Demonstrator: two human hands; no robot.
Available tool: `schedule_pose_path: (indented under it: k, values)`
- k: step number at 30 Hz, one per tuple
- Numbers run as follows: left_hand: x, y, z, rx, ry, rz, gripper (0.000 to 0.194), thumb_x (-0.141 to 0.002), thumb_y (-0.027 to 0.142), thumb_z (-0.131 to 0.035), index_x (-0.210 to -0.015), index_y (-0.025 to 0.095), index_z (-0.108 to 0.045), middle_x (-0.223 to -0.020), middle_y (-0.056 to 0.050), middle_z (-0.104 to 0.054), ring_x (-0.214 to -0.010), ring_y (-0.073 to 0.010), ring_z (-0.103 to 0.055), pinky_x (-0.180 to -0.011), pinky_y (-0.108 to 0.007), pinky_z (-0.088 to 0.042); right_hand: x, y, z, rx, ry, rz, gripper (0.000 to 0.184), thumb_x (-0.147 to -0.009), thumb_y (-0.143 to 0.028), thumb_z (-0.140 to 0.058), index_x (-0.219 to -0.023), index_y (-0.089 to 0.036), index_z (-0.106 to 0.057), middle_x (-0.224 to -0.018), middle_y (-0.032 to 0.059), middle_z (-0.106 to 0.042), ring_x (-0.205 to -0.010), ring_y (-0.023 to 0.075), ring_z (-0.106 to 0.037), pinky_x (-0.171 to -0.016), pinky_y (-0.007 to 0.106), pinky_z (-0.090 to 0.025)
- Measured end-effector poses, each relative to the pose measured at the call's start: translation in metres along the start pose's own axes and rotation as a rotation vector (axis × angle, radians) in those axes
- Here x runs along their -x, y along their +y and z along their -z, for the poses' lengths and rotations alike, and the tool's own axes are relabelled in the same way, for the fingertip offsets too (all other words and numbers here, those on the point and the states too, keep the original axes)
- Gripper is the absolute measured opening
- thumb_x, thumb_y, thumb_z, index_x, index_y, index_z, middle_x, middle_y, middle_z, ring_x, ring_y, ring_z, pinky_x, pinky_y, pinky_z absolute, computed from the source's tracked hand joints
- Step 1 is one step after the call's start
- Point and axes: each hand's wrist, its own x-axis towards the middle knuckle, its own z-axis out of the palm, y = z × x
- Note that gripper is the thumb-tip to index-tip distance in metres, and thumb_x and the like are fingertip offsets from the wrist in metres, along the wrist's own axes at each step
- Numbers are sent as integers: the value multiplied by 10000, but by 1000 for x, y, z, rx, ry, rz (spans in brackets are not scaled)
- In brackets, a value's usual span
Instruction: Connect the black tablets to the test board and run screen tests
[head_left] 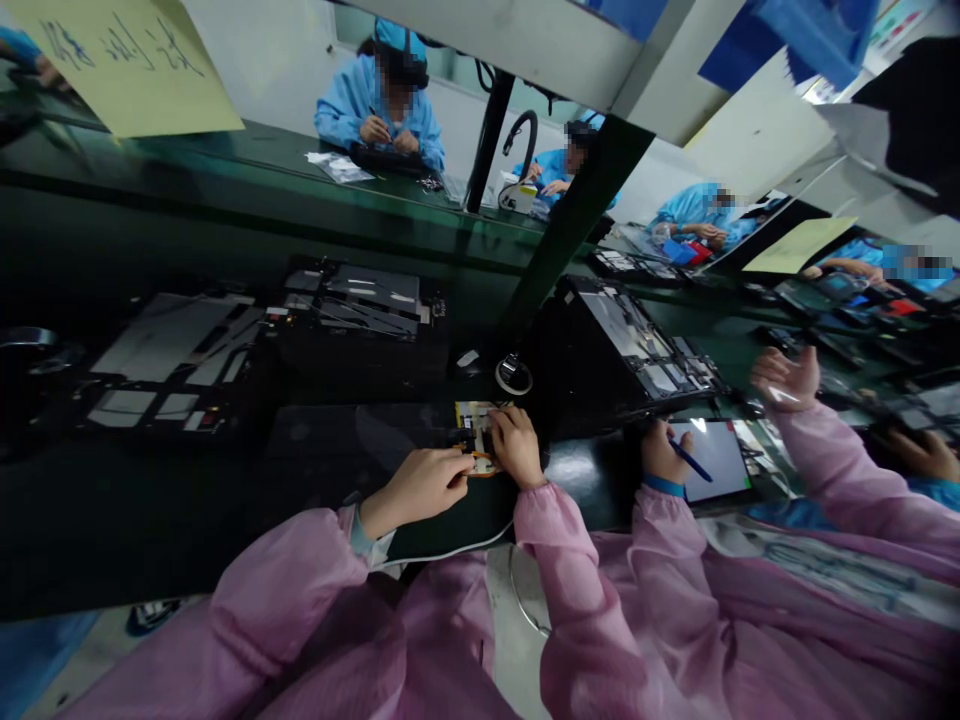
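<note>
My left hand (420,487) and my right hand (516,447) meet over a small part with yellow and orange film (476,432) on a dark mat. Both hands have fingers curled and pinch this part from either side. Pink sleeves cover both my arms. The part is mostly hidden by my fingers.
Opened tablet chassis lie at the left (172,360), the centre (360,300) and the right (645,350). A neighbour in a pink sleeve holds a blue pen (690,462) over a lit tablet (716,458). People in blue coats work across a green conveyor (300,190). A dark post (577,215) rises ahead.
</note>
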Motion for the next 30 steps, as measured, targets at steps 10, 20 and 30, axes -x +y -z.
schedule_pose_path:
  k: [10, 20, 30]
  values:
    - [16, 15, 21, 184, 113, -82, 430, -899, 287, -551, -1325, 263, -496, -1417, -63, -526, -1255, -205, -530, -1033, -355, -447, 1, 2, -2, -72, 45, 8, 352, -879, -142, -417, -1170, -110, -612, -992, 125, -634, -922, 233, -549, -830, 360, -481]
    - [138, -64, 74, 138, 646, 534, 507, -908, 422, -520, -1370, 240, -423, -1437, -112, -457, -1255, -273, -516, -1050, -464, -441, 16, -48, 55, -267, 420, -153, 278, -919, -193, -423, -1076, -177, -652, -1037, 105, -660, -998, 235, -607, -872, 403, -482]
    - [156, -108, 59, 398, 616, 749, 545, -931, 493, -421, -1380, 185, -435, -1368, -127, -551, -1212, -237, -562, -1059, -427, -428, 54, -195, 6, -405, 43, 316, 375, -885, -146, -489, -1238, -243, -574, -1209, 107, -593, -1133, 271, -538, -942, 489, -453]
